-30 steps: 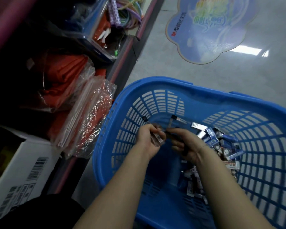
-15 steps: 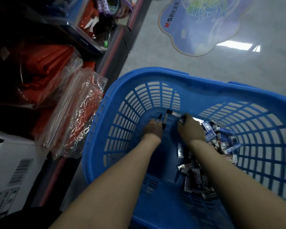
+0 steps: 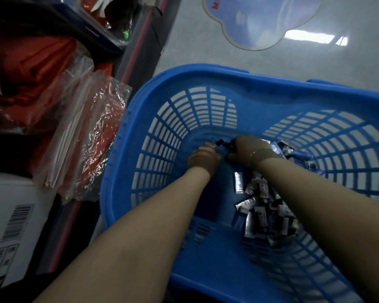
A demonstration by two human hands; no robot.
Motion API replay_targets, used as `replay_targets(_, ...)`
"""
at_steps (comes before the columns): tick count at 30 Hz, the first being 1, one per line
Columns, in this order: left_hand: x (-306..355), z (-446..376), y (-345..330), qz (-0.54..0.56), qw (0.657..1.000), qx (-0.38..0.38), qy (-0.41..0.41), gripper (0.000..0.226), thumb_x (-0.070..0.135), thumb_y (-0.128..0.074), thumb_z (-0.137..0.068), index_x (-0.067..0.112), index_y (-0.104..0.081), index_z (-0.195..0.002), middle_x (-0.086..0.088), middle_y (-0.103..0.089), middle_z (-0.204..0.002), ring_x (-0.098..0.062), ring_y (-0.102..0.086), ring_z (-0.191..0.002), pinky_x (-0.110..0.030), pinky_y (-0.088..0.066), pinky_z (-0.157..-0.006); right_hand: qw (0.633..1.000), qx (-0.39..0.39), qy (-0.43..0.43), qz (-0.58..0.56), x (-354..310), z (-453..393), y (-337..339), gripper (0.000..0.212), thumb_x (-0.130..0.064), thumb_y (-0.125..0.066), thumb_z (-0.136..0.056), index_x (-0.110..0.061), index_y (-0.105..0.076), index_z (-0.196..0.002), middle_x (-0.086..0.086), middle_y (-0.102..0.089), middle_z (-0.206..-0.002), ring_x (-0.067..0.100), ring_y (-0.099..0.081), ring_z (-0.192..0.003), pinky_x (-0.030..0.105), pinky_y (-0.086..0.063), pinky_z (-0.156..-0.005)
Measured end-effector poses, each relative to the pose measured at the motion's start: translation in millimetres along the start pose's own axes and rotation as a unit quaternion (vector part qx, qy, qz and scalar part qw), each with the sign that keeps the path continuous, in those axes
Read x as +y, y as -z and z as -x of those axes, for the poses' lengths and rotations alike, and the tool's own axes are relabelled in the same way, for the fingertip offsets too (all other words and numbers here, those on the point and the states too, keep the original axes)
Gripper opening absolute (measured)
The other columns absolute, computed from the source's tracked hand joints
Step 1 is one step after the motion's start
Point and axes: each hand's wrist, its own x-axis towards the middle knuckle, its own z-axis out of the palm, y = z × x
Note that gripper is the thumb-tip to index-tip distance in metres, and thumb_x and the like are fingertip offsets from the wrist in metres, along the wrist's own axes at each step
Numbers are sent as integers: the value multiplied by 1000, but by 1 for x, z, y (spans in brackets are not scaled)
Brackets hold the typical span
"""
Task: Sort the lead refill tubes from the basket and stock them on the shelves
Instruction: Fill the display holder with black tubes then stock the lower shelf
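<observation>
1. Tubes (image 3: 223, 144) are gripped in curled left hand (image 3: 202, 159) and right hand (image 3: 247, 150) at the basket (image 3: 184, 77) floor's far end, probably being gathered.
2. Loose refills (image 3: 265, 213) are heaped along its right side.

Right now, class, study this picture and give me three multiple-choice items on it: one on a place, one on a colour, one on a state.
1. Where does the loose pile of lead refill tubes lie?
A. on the floor
B. in the basket's right half
C. on the white box

2. What colour is the basket?
A. blue
B. green
C. yellow

3. What is the left hand doing?
A. resting flat on the rim
B. hanging outside the basket
C. gripping tubes low in the basket

Key: 1 B, the pile lies by the right forearm; 2 A, rim and walls are blue; 3 C, black tube ends stick out past its fingers.
</observation>
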Motion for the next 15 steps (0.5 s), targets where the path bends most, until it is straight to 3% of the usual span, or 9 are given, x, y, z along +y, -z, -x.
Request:
replay_targets(2, -3, 4, 4, 1, 999, -30, 16, 45, 35, -47, -95, 9, -47, -131, -17, -52, -134, -32, -52, -120, -33, -40, -95, 995, -41, -21, -88, 8, 11, 6, 43, -43, -65, -80, -12, -63, -109, 12, -63, -116, 26, -60, -103, 30, -47, -83)
replay_targets(4, -6, 12, 9, -7, 998, -54, 11, 44, 33, -43, -96, 6, -49, -131, -18, -50, -136, -32, -49, -122, -31, -38, -96, 985, -60, -40, -157, 17, 28, 12, 30, -43, -62, -82, -13, -60, -83, 8, -64, -93, 22, -57, -85, 24, -39, -69)
replay_targets(6, -8, 25, 12, 2, 998, -69, -1, 40, 29, -43, -98, 2, -55, -123, -21, -54, -130, -33, -52, -117, -29, -40, -88, 969, -60, -79, -225, 23, 49, 14, 34, -43, -61, -84, -14, -54, -69, 1, -57, -70, 20, -53, -69, 23, -34, -56)
replay_targets(9, -13, 49, 13, 90, 990, -109, -10, 30, 23, -45, -98, 2, -59, -113, -19, -61, -109, -30, -57, -97, -27, -39, -70, 934, -52, -157, -317, 26, 83, 5, 34, -46, -64, -81, -13, -60, -73, -1, -57, -65, 14, -53, -56, 22, -35, -51)
replay_targets(12, -14, 73, 6, 142, 973, -176, 37, 25, 26, -40, -96, 7, -56, -98, -6, -63, -83, -15, -52, -67, -25, -37, -53, 897, -87, -229, -367, 19, 118, -11, 37, -43, -65, -80, -7, -56, -74, 4, -57, -65, 17, -50, -52, 23, -36, -45)
replay_targets(15, -7, 93, -5, 139, 964, -216, 64, 33, 35, -40, -97, 10, -52, -79, -6, -61, -78, -15, -49, -61, -25, -35, -51, 834, -90, -287, -463, 6, 146, -24, 40, -32, -67, -81, 1, -46, -72, 9, -55, -63, 18, -47, -46, 19, -38, -38)
